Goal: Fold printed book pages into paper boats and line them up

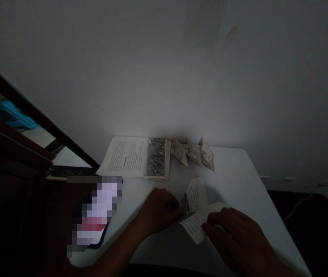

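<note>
Over the front part of the table I hold a partly folded sheet of printed paper (pixel 196 220) in both hands. Its flaps stick up and outward, with text and a dark picture showing. My left hand (pixel 160 209) pinches the sheet's left edge between thumb and fingers. On the right side, my right hand (pixel 236 232) is closed on the paper's edge, its fingertips partly hiding that corner. Three folded paper boats (pixel 193 152) stand in a row behind the sheet, near the wall. Beside them lies a stack of printed pages (pixel 132 157), its top page showing text and a picture.
A phone with a blurred screen (pixel 99 211) lies at the left edge of the white table (pixel 233 177). The wall (pixel 158 77) rises right behind the table. A dark-framed panel (pixel 37 111) leans at the left; a pale cable (pixel 299 202) runs at the right.
</note>
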`<state>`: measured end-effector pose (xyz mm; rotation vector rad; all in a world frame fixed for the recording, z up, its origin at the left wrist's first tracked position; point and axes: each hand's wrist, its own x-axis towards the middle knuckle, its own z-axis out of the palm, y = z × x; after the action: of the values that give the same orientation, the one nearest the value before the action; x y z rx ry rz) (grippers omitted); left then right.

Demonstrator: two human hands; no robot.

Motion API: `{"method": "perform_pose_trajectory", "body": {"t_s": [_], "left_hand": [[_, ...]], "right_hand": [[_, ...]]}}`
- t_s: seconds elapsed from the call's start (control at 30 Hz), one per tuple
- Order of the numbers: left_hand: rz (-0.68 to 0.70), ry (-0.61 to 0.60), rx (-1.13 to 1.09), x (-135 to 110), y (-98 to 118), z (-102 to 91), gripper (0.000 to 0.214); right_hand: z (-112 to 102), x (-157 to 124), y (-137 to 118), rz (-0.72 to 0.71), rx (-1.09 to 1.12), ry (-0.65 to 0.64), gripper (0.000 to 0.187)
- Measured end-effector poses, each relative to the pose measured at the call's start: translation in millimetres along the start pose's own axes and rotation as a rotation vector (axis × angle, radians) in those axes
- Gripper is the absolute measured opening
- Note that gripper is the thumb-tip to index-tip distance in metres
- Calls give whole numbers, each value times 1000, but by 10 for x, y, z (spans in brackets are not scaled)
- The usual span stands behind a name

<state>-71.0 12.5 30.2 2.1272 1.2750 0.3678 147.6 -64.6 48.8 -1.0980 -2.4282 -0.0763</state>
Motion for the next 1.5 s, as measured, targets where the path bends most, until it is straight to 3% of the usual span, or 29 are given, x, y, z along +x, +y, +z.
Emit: {"method": "perform_pose_trajectory", "body": {"t_s": [0.1,0.3,0.53,0.7,1.07,1.27,1.5], "left_hand": [[5,-35,-3,20,27,3,12],[17,64,-11,66,8,39,10],[49,87,47,118,-75,118,11],[82,80,91,126,-100,143,12],[107,113,153,139,-163,224,14],[118,74,110,115,-155,135,12],[125,14,51,83,-183,56,24]], "right_hand": [[19,-38,-36,-15,56,-13,17],[84,-34,-83,40,113,-58,20],[251,-18,-20,162,186,-313,31],[320,-37,53,167,197,-380,32],[401,-14,96,125,213,-334,18],[394,11,135,113,243,-324,14],[378,21,160,101,282,-271,14]]}}
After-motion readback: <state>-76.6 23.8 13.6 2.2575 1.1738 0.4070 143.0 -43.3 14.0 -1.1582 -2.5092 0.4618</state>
